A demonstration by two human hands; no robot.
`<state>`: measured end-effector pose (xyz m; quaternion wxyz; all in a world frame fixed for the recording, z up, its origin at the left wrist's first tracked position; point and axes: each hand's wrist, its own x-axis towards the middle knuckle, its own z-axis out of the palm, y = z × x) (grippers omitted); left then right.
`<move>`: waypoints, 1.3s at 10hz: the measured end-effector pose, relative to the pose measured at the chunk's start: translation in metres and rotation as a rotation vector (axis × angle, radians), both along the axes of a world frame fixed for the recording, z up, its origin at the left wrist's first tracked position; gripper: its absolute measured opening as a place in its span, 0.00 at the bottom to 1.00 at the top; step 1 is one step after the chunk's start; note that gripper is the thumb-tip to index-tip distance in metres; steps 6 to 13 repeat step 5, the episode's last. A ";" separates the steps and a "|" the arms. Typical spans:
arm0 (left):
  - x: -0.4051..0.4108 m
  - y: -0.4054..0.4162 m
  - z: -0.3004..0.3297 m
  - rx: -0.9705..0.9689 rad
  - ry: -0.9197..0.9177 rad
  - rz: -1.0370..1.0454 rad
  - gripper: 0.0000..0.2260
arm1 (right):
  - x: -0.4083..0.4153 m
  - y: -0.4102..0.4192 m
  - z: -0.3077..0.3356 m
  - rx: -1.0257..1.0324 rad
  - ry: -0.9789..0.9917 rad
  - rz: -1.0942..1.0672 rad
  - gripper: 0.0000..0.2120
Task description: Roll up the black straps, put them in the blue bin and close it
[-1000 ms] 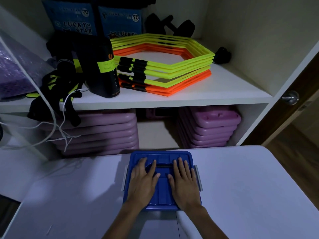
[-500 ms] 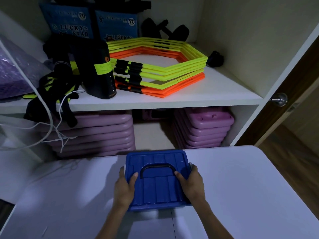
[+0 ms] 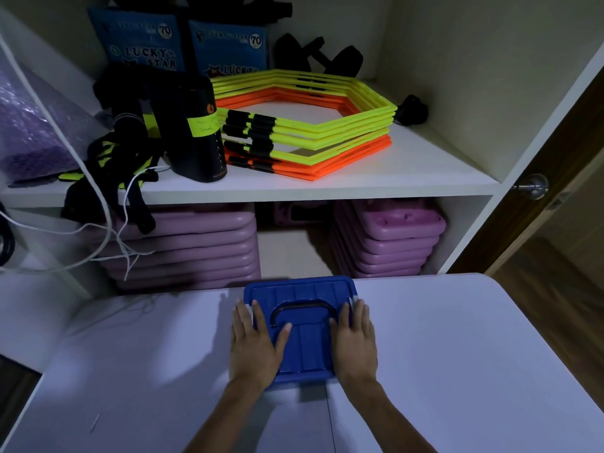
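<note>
The blue bin (image 3: 302, 295) sits on the white table (image 3: 457, 354) with its lid on and a dark handle lying flat across the top. My left hand (image 3: 253, 344) lies flat over the lid's left edge, fingers spread. On the lid's right edge rests my right hand (image 3: 354, 341), also flat and spread. Pale side latches show just beyond my fingertips. No black straps are visible on the table; whatever is inside the bin is hidden.
A white shelf unit (image 3: 327, 188) stands just behind the table. It holds stacked yellow and orange hexagon rings (image 3: 310, 132), a black cylinder (image 3: 192, 125), black-and-yellow gear with white cords (image 3: 108, 165), and purple stacked boards (image 3: 186, 246) below. A wooden door with a knob (image 3: 532, 186) is at right.
My hands moved from the middle of the lid out to its sides, gripped the edges, and now lie flat over the left and right edges. The handle is now uncovered.
</note>
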<state>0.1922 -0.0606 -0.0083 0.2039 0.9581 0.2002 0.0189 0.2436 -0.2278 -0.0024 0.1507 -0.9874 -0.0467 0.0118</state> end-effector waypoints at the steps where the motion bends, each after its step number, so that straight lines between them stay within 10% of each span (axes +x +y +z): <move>1: 0.007 0.009 -0.001 0.034 0.019 -0.060 0.40 | -0.001 0.001 -0.004 -0.098 -0.067 0.186 0.30; 4: 0.014 0.013 0.012 0.088 0.108 -0.092 0.37 | 0.010 -0.004 0.005 -0.126 0.125 0.335 0.41; 5: -0.006 0.009 0.018 -0.027 -0.042 -0.036 0.36 | 0.010 -0.008 0.040 0.383 0.164 0.281 0.30; 13: -0.006 0.009 0.018 -0.027 -0.042 -0.036 0.36 | 0.010 -0.008 0.040 0.383 0.164 0.281 0.30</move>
